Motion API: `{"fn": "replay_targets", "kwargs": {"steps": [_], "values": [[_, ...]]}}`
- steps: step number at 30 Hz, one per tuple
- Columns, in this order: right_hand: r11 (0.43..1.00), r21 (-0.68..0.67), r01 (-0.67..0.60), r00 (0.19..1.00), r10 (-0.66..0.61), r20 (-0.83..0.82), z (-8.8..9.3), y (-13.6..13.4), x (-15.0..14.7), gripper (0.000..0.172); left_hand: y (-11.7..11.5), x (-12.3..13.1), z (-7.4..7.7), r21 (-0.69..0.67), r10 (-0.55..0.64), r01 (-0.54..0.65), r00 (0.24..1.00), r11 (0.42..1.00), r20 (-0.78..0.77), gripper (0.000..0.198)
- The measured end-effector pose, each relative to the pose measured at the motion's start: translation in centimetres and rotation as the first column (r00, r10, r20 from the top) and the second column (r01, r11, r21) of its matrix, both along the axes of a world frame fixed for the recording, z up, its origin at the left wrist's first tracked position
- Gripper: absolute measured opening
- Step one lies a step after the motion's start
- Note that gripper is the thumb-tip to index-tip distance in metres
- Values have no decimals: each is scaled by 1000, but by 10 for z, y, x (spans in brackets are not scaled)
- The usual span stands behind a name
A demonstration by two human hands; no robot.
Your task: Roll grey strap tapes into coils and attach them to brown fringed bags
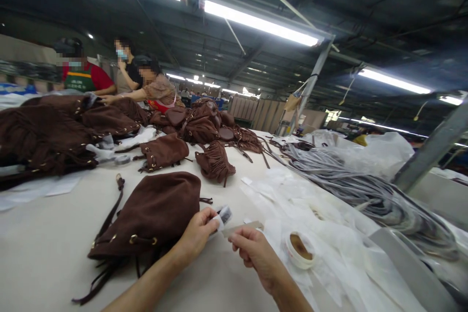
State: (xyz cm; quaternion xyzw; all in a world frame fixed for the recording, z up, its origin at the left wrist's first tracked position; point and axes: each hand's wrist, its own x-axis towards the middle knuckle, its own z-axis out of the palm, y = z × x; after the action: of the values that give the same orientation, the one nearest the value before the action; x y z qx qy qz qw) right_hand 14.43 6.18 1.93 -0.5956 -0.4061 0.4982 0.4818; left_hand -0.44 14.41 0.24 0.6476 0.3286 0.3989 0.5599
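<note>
Suede bag (149, 219) lies lower left of centre, just beside our left hand (199, 234), whose fingertips pinch a white wrap (222, 217). Our right hand (256, 251) pinches a beige strip (243, 227) by it; we judge it best held taut and square.

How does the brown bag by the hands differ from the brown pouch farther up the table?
The near bag lies beside the left hand, which pinches a white piece; the far pouch lies apart from both hands. The near bag shows a long strap; the far pouch shows only short cords. Both are brown suede with metal eyelets.
</note>
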Motion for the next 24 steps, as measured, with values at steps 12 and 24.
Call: {"fn": "replay_targets", "kwargs": {"steps": [12,24], "values": [[992,-71,109,994,-109,-1,-24,-7,-13,24,-8,3,-4,-21,54,-55,997,998,-46,12],[996,-88,7,999,-4,34,-27,10,-11,19,-13,-4,4,-83,-172,164,981,983,-94,10]]}}
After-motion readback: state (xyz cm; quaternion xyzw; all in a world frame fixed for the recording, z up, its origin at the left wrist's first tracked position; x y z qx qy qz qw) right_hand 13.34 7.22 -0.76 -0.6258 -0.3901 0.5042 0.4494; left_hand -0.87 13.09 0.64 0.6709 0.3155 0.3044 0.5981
